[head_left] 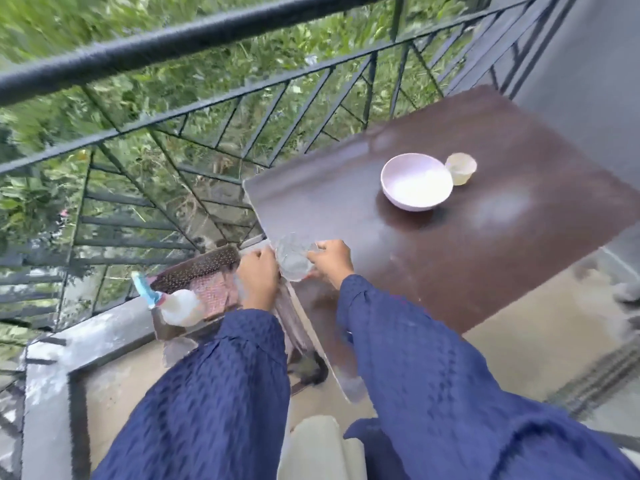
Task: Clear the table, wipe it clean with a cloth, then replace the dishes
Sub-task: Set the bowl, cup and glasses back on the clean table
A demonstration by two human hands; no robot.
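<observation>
Both hands hold a small clear glass bowl at the near left corner of the dark brown table: the left hand is curled against the bowl's left side, the right hand pinches its right rim, fingers closed on the glass. The frame is blurred, so whether the bowl's base touches the table edge cannot be told. Further out from the right hand, well apart, a pale pink bowl stands on the table with a small translucent cup touching or just beside its far side. Left of the left hand and lower, a dark tray holds a folded patterned cloth and a white spray bottle with a blue nozzle. The glass bowl looks rigid, light and breakable, and its faceted wall is likely slick, worse if wet; gripping opposite sides of the rim, or cupping under the base, seems safest. Since dishes stand on the table and it looks sheeny, this is probably the replacing stage, though that is a judgement
</observation>
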